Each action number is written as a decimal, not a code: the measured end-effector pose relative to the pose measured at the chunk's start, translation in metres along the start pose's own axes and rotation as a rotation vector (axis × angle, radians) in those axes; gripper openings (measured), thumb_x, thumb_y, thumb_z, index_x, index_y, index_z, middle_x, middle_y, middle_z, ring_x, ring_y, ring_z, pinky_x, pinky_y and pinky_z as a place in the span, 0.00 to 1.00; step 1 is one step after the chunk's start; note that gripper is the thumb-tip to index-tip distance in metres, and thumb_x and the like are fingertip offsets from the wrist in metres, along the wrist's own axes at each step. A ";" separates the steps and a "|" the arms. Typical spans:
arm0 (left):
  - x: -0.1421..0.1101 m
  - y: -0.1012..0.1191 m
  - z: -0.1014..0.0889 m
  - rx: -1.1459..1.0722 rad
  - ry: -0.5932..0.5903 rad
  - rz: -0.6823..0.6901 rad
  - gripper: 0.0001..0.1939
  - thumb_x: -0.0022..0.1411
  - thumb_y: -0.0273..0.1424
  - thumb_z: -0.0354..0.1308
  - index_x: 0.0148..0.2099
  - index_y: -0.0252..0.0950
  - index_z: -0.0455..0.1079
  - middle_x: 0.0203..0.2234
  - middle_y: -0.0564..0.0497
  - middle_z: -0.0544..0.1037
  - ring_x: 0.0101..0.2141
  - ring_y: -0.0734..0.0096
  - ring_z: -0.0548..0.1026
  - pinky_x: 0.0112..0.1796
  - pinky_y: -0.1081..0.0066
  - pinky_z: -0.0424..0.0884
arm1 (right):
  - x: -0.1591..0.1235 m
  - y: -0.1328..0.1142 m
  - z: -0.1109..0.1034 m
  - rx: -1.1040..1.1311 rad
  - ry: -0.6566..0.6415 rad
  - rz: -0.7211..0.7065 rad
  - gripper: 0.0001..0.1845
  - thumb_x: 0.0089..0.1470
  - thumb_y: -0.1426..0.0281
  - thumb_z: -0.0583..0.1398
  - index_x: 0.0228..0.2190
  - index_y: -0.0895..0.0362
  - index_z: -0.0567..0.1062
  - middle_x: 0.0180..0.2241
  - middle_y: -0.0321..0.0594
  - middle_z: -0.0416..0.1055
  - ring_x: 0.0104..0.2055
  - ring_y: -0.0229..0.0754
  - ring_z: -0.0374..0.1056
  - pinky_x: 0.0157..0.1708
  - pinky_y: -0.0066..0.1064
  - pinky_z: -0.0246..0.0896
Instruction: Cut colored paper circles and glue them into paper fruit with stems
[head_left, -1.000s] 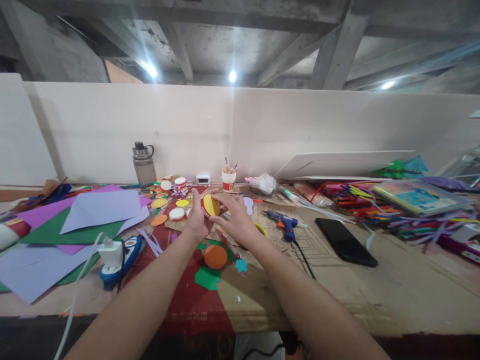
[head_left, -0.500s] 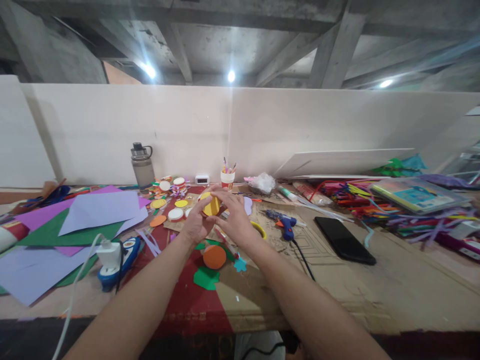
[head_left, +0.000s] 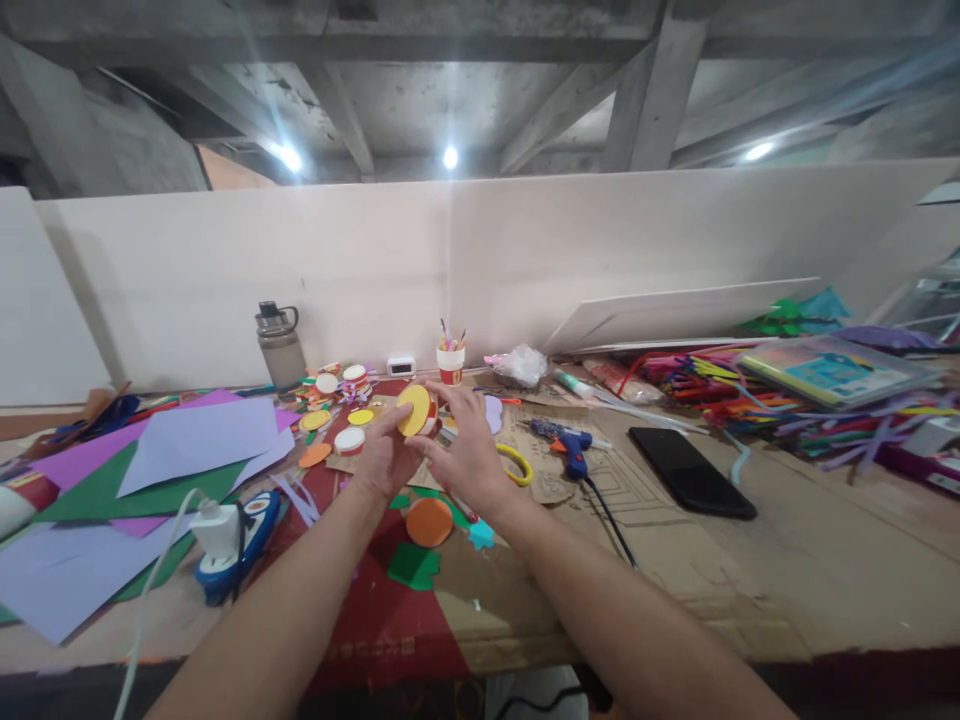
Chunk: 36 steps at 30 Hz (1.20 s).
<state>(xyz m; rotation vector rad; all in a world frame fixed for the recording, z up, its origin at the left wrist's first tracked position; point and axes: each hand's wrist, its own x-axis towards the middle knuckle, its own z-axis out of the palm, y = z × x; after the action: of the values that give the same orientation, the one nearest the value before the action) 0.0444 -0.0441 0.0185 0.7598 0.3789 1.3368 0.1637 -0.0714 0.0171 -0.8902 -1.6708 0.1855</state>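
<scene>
Between my hands, above the middle of the table, is a small drum-like round piece [head_left: 415, 411] with a yellow disc face and a red-and-white side. My left hand [head_left: 388, 458] grips it from the left, thumb against the yellow face. On the right, my right hand [head_left: 471, 455] has its fingers curled over the far edge; some fingertips are hidden behind the piece. Below the hands lie an orange disc [head_left: 430, 523], a green paper scrap [head_left: 414, 567] and a light-blue paper flower [head_left: 481, 535]. A similar white-topped round piece [head_left: 349, 441] and a flat yellow disc [head_left: 361, 416] are left of them.
Right of my hands are a yellow ring [head_left: 517, 465], a blue glue gun [head_left: 576, 455] with its cord, and a black phone [head_left: 690, 470]. Coloured paper sheets [head_left: 202, 440] and a power strip [head_left: 251, 540] lie left. Behind stand a bottle [head_left: 281, 350] and a pencil cup [head_left: 451, 363].
The round piece has turned, so its yellow face shows more fully and its red-and-white side has come into view. My right fingers have shifted off its face. The camera view has moved slightly.
</scene>
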 end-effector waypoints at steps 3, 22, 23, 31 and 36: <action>0.002 -0.001 -0.006 -0.004 -0.052 0.018 0.15 0.56 0.24 0.58 0.47 0.35 0.71 0.32 0.50 0.78 0.28 0.74 0.76 0.31 0.76 0.73 | 0.000 -0.001 -0.004 0.008 0.019 -0.022 0.31 0.48 0.67 0.66 0.53 0.52 0.65 0.48 0.44 0.66 0.51 0.49 0.59 0.53 0.43 0.56; 0.008 -0.001 -0.009 0.100 -0.059 0.159 0.20 0.48 0.22 0.66 0.41 0.40 0.65 0.34 0.55 0.76 0.35 0.73 0.75 0.36 0.72 0.71 | 0.003 0.015 0.002 0.006 0.160 0.033 0.28 0.49 0.75 0.60 0.53 0.54 0.63 0.44 0.45 0.65 0.45 0.45 0.62 0.47 0.41 0.62; 0.008 -0.003 -0.008 0.123 -0.054 0.150 0.20 0.47 0.22 0.66 0.40 0.40 0.64 0.33 0.55 0.75 0.35 0.73 0.75 0.35 0.72 0.71 | 0.003 0.017 0.003 -0.012 0.142 0.025 0.29 0.49 0.75 0.60 0.54 0.54 0.62 0.46 0.46 0.63 0.47 0.46 0.62 0.48 0.42 0.62; 0.007 -0.006 -0.008 0.242 -0.117 0.089 0.13 0.50 0.28 0.65 0.38 0.36 0.66 0.34 0.51 0.76 0.36 0.69 0.76 0.38 0.69 0.72 | 0.000 0.031 0.007 -0.181 -0.052 -0.064 0.40 0.43 0.80 0.61 0.58 0.51 0.61 0.51 0.49 0.57 0.54 0.52 0.56 0.54 0.48 0.59; 0.010 0.000 -0.008 0.254 -0.177 -0.124 0.21 0.61 0.47 0.52 0.45 0.36 0.70 0.40 0.45 0.78 0.43 0.62 0.76 0.39 0.66 0.73 | 0.002 0.034 0.004 -0.192 -0.074 -0.144 0.42 0.43 0.83 0.59 0.59 0.49 0.60 0.53 0.47 0.59 0.56 0.52 0.56 0.55 0.49 0.58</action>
<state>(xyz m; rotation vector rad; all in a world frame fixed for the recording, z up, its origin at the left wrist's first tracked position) 0.0413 -0.0319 0.0149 1.0419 0.4519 1.1074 0.1751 -0.0448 -0.0019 -0.9104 -1.8369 -0.0413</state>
